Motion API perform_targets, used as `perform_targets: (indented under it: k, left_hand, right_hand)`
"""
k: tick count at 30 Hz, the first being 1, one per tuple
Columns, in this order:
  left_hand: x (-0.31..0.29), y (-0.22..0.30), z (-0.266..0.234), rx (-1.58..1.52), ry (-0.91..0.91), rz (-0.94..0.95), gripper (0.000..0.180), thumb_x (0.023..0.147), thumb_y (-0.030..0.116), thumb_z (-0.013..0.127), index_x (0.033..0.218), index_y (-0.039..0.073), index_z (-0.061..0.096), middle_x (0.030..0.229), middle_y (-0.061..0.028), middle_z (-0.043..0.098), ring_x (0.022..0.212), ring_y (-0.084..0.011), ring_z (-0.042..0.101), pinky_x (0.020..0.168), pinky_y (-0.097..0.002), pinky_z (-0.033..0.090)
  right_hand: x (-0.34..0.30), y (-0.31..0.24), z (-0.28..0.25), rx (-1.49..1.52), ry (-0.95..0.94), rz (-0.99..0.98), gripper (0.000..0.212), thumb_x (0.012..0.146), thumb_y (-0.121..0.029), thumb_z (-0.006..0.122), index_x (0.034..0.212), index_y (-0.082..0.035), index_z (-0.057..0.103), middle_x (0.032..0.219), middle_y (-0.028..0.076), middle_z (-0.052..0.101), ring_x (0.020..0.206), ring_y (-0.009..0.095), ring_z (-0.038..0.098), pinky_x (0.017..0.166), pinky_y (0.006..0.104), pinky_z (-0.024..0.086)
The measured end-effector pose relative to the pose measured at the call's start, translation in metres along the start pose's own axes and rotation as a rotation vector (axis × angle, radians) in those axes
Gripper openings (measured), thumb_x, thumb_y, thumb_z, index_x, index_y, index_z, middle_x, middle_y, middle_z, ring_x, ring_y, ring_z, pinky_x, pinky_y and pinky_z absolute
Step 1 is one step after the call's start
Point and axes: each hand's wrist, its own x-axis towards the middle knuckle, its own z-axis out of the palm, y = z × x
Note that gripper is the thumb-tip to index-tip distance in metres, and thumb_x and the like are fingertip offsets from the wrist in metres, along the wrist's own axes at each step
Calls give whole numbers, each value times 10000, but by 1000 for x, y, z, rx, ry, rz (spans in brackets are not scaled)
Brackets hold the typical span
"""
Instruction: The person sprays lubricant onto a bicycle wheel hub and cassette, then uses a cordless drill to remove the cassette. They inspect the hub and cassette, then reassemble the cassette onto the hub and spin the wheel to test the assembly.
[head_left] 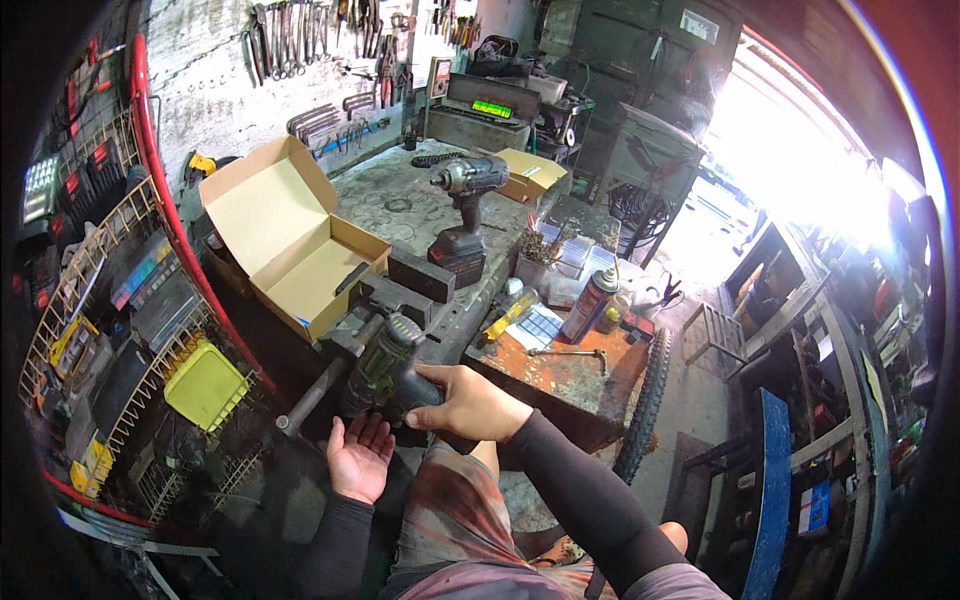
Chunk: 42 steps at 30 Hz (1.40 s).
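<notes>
My right hand [472,402] is wrapped round the grip of a dark pistol-grip power tool [382,362], held nose down beside the bench vise [400,300]. Its vented rear end faces up; whether it is a drill or an impact driver I cannot tell. Just below the nose, my left hand [360,460] lies palm up with fingers stretched out and nothing in it. A cordless impact wrench [466,215] stands upright on its battery on the workbench. Behind the vise, an opened cardboard box [300,265] has a slim black item [351,279] at its edge.
A worn wooden stand [570,380] to the right bears a spray can [590,305], a yellow-handled tool [512,312] and a metal T-shaped tool [570,353]. A bicycle tyre [645,405] leans beside it. Wire racks with a yellow-green tray [205,387] stand left.
</notes>
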Motion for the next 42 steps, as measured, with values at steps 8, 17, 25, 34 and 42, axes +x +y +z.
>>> perform_targets:
  k: [8, 17, 25, 34, 42]
  left_hand:
    - [-1, -2, -7, 28, 21, -15, 593, 1074, 593, 714, 1402, 112, 604, 1354, -102, 688, 1228, -286, 673, 1138, -493, 513]
    - [3, -1, 2, -17, 14, -2, 543, 1072, 563, 737, 1346, 107, 631, 1361, -128, 715, 1225, -307, 697, 1114, -500, 545]
    - [3, -9, -6, -8, 15, -29, 533, 1081, 554, 728, 1356, 106, 638, 1347, -114, 734, 1215, -295, 706, 1119, -490, 540]
    - [-2, -4, -4, -7, -108, 42, 546, 1113, 556, 694, 1446, 126, 645, 1378, -102, 716, 1255, -278, 694, 1135, -473, 550]
    - [4, 10, 19, 285, -317, 301, 520, 1078, 505, 782, 1405, 113, 681, 1273, -23, 757, 1072, -152, 741, 949, -312, 638]
  right_hand:
    - [0, 15, 3, -72, 73, 29, 785, 885, -332, 897, 1504, 79, 643, 1132, 334, 806, 1090, 425, 815, 988, 462, 619]
    - [-3, -16, 5, -198, 9, 141, 814, 883, -364, 890, 1516, 85, 646, 1243, 389, 767, 1218, 448, 784, 1054, 460, 606]
    - [-3, 3, 6, -21, -38, 91, 755, 873, -325, 902, 1454, 102, 679, 1048, 326, 808, 1016, 388, 840, 932, 461, 633]
    - [-5, -3, 11, -212, 30, 40, 668, 933, -226, 874, 1500, 58, 663, 954, 215, 821, 906, 333, 833, 856, 448, 631]
    - [-11, 0, 9, 88, -62, 112, 640, 896, -254, 904, 1407, 74, 702, 983, 244, 809, 927, 207, 791, 889, 380, 612]
